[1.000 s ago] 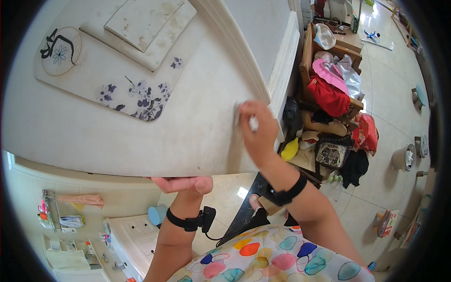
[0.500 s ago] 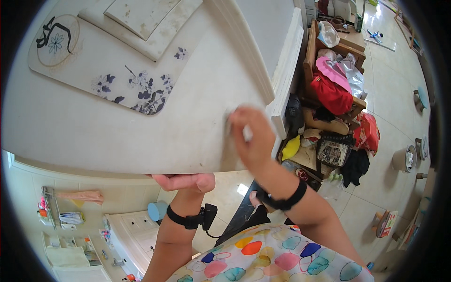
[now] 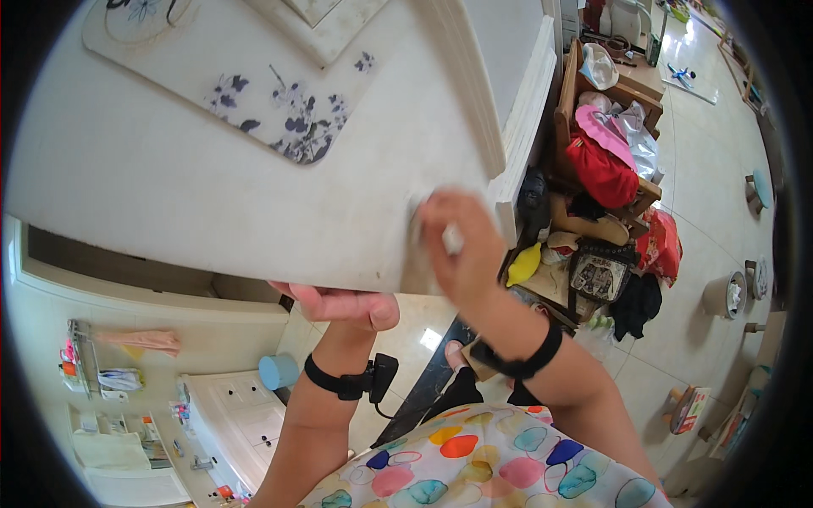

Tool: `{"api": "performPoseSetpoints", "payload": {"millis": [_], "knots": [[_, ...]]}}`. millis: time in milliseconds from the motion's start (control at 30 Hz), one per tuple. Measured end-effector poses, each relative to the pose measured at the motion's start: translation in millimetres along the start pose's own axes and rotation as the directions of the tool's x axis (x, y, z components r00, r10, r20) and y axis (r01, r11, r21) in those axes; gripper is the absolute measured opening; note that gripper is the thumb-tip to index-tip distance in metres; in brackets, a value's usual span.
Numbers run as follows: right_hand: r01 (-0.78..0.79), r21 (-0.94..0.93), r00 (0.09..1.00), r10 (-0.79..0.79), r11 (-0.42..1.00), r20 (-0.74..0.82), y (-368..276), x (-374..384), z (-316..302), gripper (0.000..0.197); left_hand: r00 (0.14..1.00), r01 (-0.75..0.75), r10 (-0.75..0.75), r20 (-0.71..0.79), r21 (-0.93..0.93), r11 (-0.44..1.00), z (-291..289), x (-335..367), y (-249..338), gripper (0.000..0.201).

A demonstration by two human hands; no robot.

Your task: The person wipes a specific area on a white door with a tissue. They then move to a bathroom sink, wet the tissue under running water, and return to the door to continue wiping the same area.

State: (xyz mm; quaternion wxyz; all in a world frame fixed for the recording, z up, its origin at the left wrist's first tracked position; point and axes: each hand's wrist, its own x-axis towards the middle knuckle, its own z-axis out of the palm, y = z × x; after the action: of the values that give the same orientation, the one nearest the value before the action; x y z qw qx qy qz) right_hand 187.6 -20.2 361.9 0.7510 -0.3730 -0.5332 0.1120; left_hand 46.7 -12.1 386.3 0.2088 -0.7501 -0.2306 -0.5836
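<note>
A broad white panel [image 3: 279, 207] takes up the upper left, with a dark floral print on a round-cornered pale sheet [image 3: 296, 118] lying against it. At the panel's near edge is my left hand [image 3: 343, 309], its fingers curled and pressed against the underside. My right hand [image 3: 466, 241], slightly smeared by motion, rests on the panel near its right corner. Its fingers are closed round a small white thing [image 3: 453, 239], crumpled-looking, whose kind I cannot make out. The fingertips touch the panel's surface. A black band circles each of my forearms.
Right of the panel, a wooden chair [image 3: 566, 110] carries red and pink cloth. Bags and a yellow object [image 3: 524, 264] lie below it. A waste bin [image 3: 724, 294] stands on the tiled floor. Lower left are a white cabinet [image 3: 237, 415], a blue bucket [image 3: 278, 372] and a dark gap under the panel.
The panel and its print have shifted up and rightward in view, and a dark gap shows below its near edge. Both hands stay at the panel; the right has moved slightly.
</note>
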Motion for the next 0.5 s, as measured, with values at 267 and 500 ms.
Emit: {"api": "performPoseSetpoints", "payload": {"millis": [267, 500], "knots": [[0.201, 0.195, 0.965, -0.228, 0.96, 0.129, -33.0, -19.1, -2.6, 0.026, 0.977, 0.195, -0.164, 0.134, -0.269, 0.943, -23.7, 5.5, 18.3, 0.066], [0.211, 0.142, 0.961, -0.232, 0.967, 0.149, -32.9, -6.5, 6.3, 0.023, 0.973, 0.216, -0.18, 0.145, -0.285, 0.934, -24.8, 14.3, 25.7, 0.065]]}}
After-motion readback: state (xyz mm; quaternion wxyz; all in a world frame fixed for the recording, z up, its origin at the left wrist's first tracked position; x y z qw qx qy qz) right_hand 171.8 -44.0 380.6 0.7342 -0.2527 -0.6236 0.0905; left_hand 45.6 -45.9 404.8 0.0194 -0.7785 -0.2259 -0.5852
